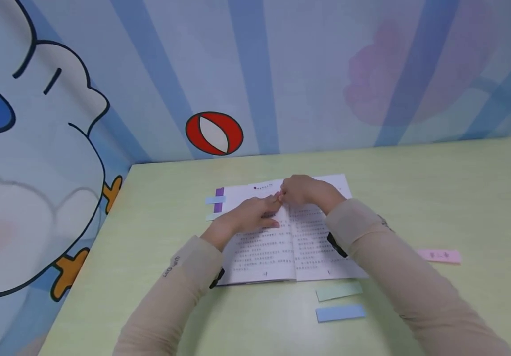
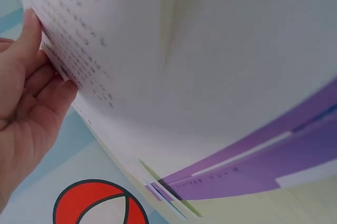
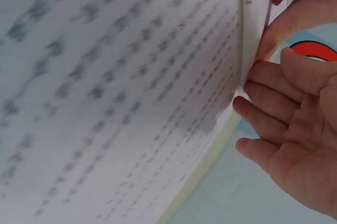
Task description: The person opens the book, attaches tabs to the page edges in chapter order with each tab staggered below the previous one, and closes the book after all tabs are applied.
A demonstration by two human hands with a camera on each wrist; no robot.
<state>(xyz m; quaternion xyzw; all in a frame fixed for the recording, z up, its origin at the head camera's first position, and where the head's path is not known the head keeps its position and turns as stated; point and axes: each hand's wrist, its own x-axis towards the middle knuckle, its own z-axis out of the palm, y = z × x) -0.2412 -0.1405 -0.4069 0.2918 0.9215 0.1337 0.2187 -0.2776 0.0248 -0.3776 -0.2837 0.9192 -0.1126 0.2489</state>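
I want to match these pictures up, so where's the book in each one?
Head: the book lies open, a bit below the middle.
Left wrist: the book fills most of the picture, top and right.
Right wrist: the book fills the left and middle.
Shared landmark: the red-and-white ball on the wall, in all three.

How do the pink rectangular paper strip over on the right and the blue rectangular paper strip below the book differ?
The pink paper strip bears dark writing; the blue paper strip shows none. The pink one lies right of the right sleeve, the blue one between both sleeves. Both are slim and rest on the pale green table.
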